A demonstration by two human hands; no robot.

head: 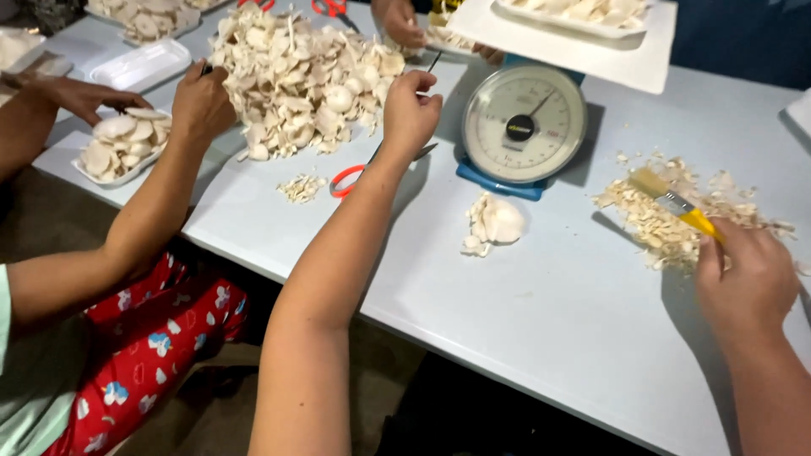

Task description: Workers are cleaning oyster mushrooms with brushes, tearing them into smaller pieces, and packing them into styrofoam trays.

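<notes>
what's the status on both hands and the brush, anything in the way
Left hand closed at the mushroom pile. Right hand grips yellow brush, bristles in the trimmings. Mushroom clump lies beside the scale.

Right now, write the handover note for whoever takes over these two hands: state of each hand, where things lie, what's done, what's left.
Left hand: curled shut at the edge of the big mushroom pile; what it holds cannot be told. Red-handled scissors lie on the table under its wrist.
Right hand: grip shut on the yellow brush, bristles in the trimmings heap.
Scale stands between the hands, with a mushroom cluster in front of it.
Done: trimmings mostly gathered at the right.
Left, probably: that heap and the small scrap pile are not yet off the table.
</notes>
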